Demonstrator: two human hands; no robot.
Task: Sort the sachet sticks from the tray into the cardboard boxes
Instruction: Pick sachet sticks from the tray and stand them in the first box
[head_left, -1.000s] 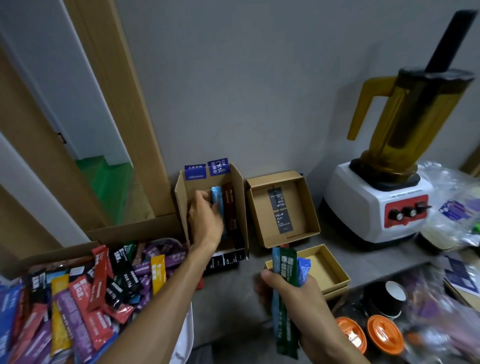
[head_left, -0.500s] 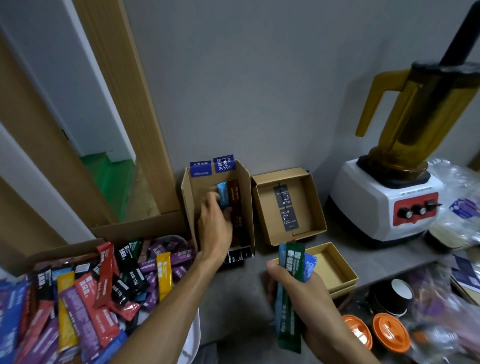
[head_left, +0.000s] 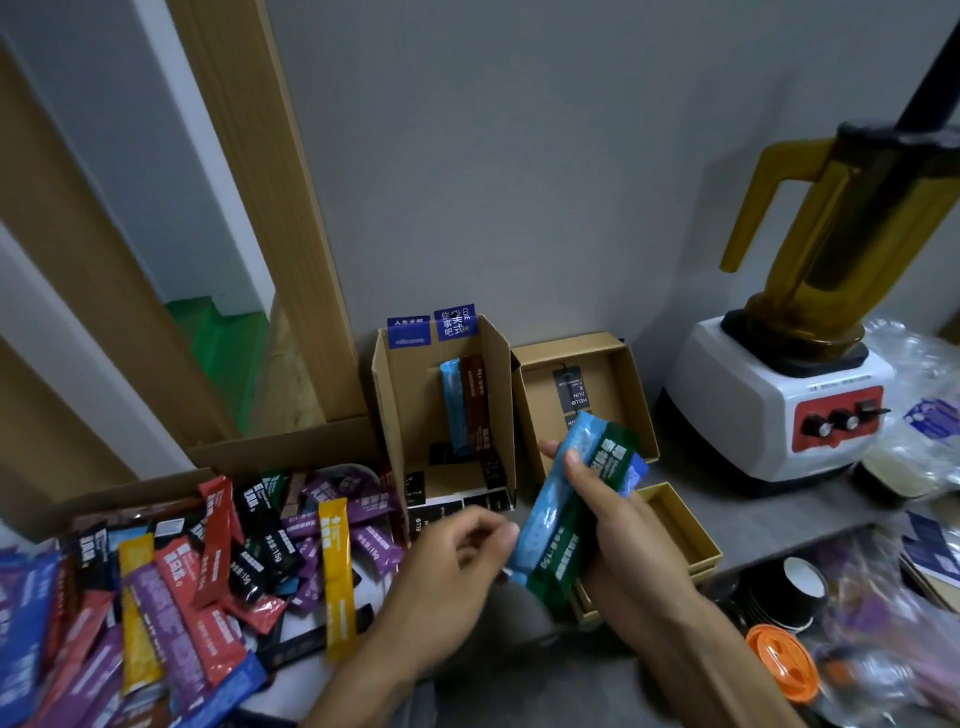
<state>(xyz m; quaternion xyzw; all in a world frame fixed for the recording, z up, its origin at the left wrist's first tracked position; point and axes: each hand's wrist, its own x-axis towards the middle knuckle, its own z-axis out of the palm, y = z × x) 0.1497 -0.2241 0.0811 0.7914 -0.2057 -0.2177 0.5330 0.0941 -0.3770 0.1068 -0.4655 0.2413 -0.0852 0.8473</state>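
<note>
1. The right hand (head_left: 618, 514) holds a small bundle of sachet sticks (head_left: 569, 499) above the counter (head_left: 810, 504), its grip clamped round them: thumb on the front, fingers wrapped behind.
2. In that bundle, a light blue stick (head_left: 553, 493) lies on the left face, a green stick (head_left: 587, 512) beside it, and a darker blue one peeks out at the upper right. The bundle tilts, top end leaning right.
3. The left hand (head_left: 447, 587) sits just left of the bundle, fingers curled with the fingertips at the lower end of the light blue stick. It is motion-blurred, so I cannot tell whether that grip is pinching the stick or merely touching it.
4. Over on the left, the tray (head_left: 358, 470) is heaped with loose sticks in red, purple, yellow, black and blue, piled every which way.
5. Against the wall stands a tall cardboard box (head_left: 493, 395), open toward the camera, with a light blue sachet and a brown sachet (head_left: 475, 400) upright side by side inside it.
6. Just right of it, a shallow cardboard box (head_left: 535, 410) shows a dark printed card on its floor.
7. A smaller open box (head_left: 685, 525) sits partly behind the right hand.
8. Far right, a blender (head_left: 795, 384) with an amber jug stands on the counter.
</note>
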